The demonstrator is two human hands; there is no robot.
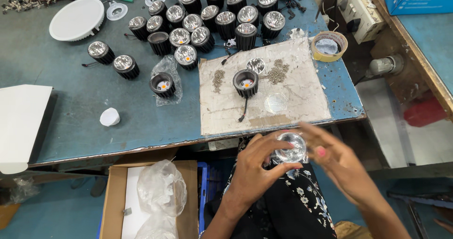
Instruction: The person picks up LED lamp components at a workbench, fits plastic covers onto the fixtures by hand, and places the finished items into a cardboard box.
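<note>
- Holding a small shiny reflector cup (pixel 290 147) between both hands, just below the near edge of the blue table (pixel 71 125), above the lap.
- The left hand (pixel 252 170) curls partly shut, thumb and fingers pinching the cup's left rim.
- The right hand (pixel 337 161) is looser, fingers spread and blurred, tips touching the cup's right side.
- On the table, left to right: a white round cover (pixel 77 19), a cluster of black lamp housings (pixel 207 19), then a worn white mat (pixel 302 85) carrying one open housing (pixel 245 83), two piles of screws (pixel 278 71) and a clear lens (pixel 275 103).
- Judged step: readying the cup for fitting; seating it in the open housing would call for a level, centred approach.
</note>
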